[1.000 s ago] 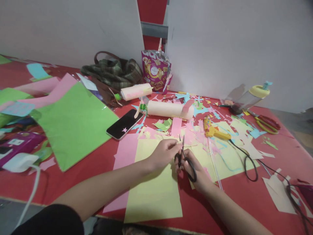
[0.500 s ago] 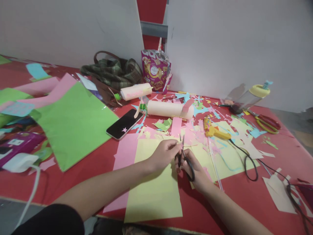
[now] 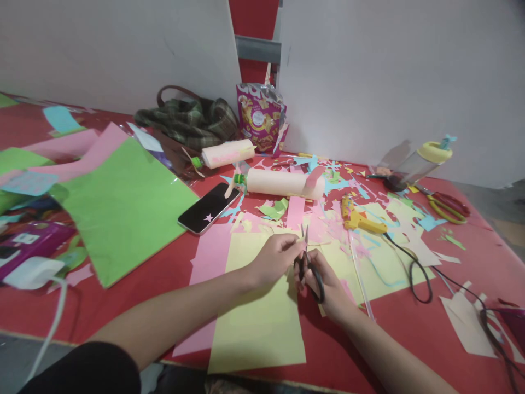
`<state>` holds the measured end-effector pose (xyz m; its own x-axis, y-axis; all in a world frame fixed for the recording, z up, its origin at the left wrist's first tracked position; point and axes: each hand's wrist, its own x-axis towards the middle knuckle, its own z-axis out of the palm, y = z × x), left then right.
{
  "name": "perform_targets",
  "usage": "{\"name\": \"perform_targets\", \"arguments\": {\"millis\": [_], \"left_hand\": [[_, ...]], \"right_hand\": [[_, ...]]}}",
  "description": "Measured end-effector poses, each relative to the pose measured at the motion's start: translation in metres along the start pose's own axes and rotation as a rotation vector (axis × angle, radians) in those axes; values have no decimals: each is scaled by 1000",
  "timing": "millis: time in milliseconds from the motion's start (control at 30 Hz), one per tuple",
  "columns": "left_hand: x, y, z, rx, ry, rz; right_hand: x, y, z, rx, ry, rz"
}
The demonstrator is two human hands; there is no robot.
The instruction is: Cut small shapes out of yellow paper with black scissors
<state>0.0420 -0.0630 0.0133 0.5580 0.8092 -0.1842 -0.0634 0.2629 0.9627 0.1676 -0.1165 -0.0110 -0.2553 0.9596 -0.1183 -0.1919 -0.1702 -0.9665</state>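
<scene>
My right hand [image 3: 328, 287] grips black-handled scissors [image 3: 308, 262], blades pointing up and away from me. My left hand [image 3: 275, 257] is closed in a pinch right beside the blades, holding a small pale yellow paper piece [image 3: 298, 238] that I can barely make out. Both hands hover over a yellow paper sheet [image 3: 258, 323] that lies on a pink sheet [image 3: 209, 257] on the red table [image 3: 410, 328].
A phone [image 3: 208, 208], two paper-wrapped bottles [image 3: 283, 183], a yellow glue gun [image 3: 361, 219] with black cord, red-and-yellow scissors [image 3: 447, 207], a clear bottle with yellow lid [image 3: 414, 164], a snack bag [image 3: 260, 117], a plaid bag [image 3: 188, 123], a large green sheet [image 3: 123, 208] and many paper scraps lie around.
The scissor handles have closed together a little between the earlier frames and now. Both hands stay in the same spot.
</scene>
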Motion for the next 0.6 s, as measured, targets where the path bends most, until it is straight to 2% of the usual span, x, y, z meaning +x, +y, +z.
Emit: {"name": "perform_targets", "arguments": {"millis": [300,600], "left_hand": [[1,3,-1,19,-31,-19],[2,5,-2,84,30,5]], "right_hand": [[0,-4,1,-35,7,-4],[1,-9,4,-36,27,26]]}}
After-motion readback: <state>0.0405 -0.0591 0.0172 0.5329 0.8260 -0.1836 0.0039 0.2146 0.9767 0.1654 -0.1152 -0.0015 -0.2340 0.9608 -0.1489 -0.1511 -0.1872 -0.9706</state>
